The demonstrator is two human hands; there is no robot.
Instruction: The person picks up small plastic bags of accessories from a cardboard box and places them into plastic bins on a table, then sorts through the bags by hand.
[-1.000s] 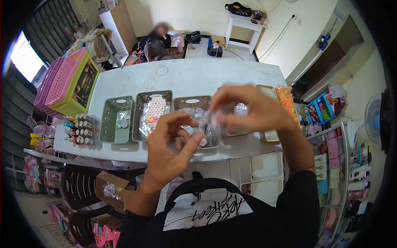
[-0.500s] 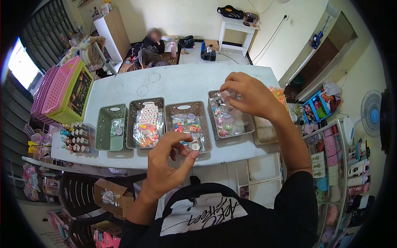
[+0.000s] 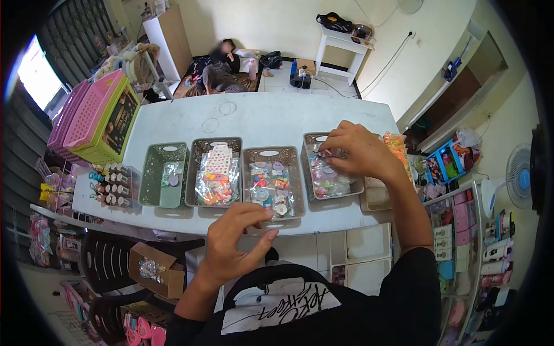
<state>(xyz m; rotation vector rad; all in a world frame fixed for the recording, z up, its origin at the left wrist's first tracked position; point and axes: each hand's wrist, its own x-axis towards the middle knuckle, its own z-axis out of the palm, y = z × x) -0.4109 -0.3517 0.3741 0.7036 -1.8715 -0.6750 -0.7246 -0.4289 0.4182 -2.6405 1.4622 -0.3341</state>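
Note:
My left hand (image 3: 239,245) hovers in front of the table's near edge, thumb and fingers apart, holding nothing. Just beyond it is a grey basket (image 3: 271,151) with small colourful charms in clear bags (image 3: 270,183). My right hand (image 3: 360,153) reaches down over another grey basket (image 3: 336,196) to the right. Its bent fingers are apart above the clear plastic packets (image 3: 326,179), and whether the fingertips touch them is partly hidden. To the left stand a grey basket (image 3: 190,173) with packets and a polka-dot card (image 3: 220,160), and a greenish basket (image 3: 151,179) holding a few packets.
The baskets stand along the near side of a white table (image 3: 259,124). Stacked pink and green baskets (image 3: 98,118) and a clear box of small bottles (image 3: 112,187) are at its left. A beige container (image 3: 376,199) lies under my right forearm. A person (image 3: 222,72) reclines beyond the table.
My right hand has lowered toward the packets in the right basket. My left hand stays nearly in place, a little lower against the baskets. The whole view has shifted slightly.

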